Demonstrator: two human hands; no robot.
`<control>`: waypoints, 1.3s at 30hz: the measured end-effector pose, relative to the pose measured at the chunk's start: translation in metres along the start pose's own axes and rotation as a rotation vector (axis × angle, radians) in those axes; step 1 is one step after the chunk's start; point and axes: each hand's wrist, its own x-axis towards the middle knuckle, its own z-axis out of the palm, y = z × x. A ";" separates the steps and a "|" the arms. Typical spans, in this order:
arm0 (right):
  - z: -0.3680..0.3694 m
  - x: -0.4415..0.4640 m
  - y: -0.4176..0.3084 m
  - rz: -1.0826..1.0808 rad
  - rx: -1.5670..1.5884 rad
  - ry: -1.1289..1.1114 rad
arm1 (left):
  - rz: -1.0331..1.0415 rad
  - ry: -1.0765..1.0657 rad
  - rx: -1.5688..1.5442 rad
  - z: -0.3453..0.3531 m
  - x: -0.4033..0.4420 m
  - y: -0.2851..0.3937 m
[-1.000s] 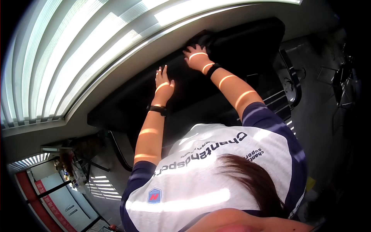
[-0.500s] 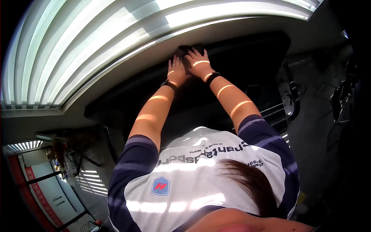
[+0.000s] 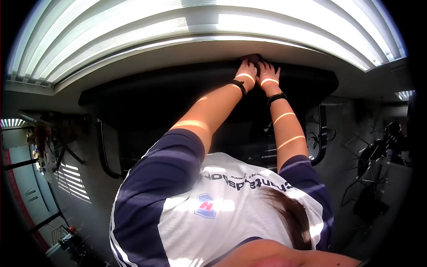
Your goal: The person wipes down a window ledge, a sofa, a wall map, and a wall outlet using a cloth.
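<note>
Both hands reach forward to the far edge of a long black padded surface (image 3: pixel 178 84). Beside the wall there, a small dark, crumpled, cloth-like item (image 3: pixel 252 58) shows just past the fingertips. My left hand (image 3: pixel 246 73) lies against its near side, fingers stretched forward and tips touching it. Close to its right, my right hand (image 3: pixel 268 77) rests on the black surface with fingers apart, its fingertips at the item's right side. The undersides of both hands are hidden. A black band circles each wrist.
Bright window blinds (image 3: pixel 200 22) and a pale sill run along the far side. Black curved metal armrests stand at left (image 3: pixel 104 153) and right (image 3: pixel 322 133). Dark folding stands (image 3: pixel 371 151) are on the floor at right, with cluttered shelving at far left.
The view has turned and shifted. My left hand has moved from apart on the black surface to right beside my right hand, at the dark item. The item and my right hand have shifted along the far edge.
</note>
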 end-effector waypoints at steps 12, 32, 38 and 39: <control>-0.002 -0.013 -0.206 -0.340 -0.135 0.252 | -0.457 -0.183 -0.141 0.029 -0.236 -0.271; -0.010 -0.002 -0.006 0.046 -0.013 0.129 | -0.479 -0.286 -0.278 0.037 -0.234 -0.298; 0.008 0.012 0.237 0.712 -0.224 0.187 | -0.462 -0.300 -0.266 0.036 -0.234 -0.300; 0.014 0.024 0.266 0.786 -0.125 0.121 | -0.468 -0.314 -0.266 0.036 -0.234 -0.300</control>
